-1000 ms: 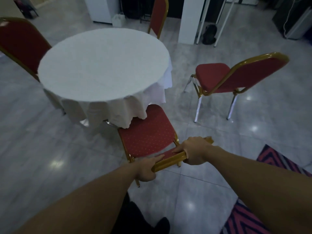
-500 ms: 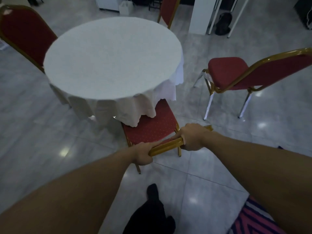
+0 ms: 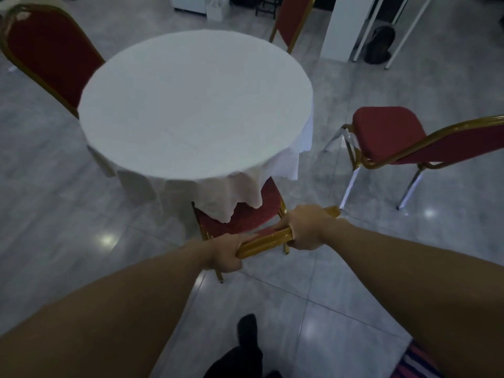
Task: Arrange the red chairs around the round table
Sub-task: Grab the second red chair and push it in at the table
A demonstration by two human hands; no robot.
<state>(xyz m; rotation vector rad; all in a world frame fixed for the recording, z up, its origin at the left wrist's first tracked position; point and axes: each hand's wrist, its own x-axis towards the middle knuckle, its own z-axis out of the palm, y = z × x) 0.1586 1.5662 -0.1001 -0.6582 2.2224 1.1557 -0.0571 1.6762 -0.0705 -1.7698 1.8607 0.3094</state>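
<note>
A round table (image 3: 196,105) under a white cloth stands in the middle of the floor. A red chair with a gold frame (image 3: 245,222) is directly in front of me, its seat partly under the hanging cloth. My left hand (image 3: 226,252) and my right hand (image 3: 305,227) both grip the gold top rail of its backrest. A second red chair (image 3: 387,135) stands apart at the right, seat turned toward the table. A third red chair (image 3: 46,50) stands at the table's far left, and a fourth red chair (image 3: 293,20) behind it.
A white pillar (image 3: 343,25) and a dark bag (image 3: 379,45) stand at the back right. A white bag (image 3: 216,8) sits on the floor at the back. A striped rug (image 3: 420,364) lies at the bottom right. My dark shoe (image 3: 248,334) is on the tiled floor.
The chair I hold has slid forward, so more of its seat is now under the tablecloth. I have stepped closer to the table. Both hands keep their grip.
</note>
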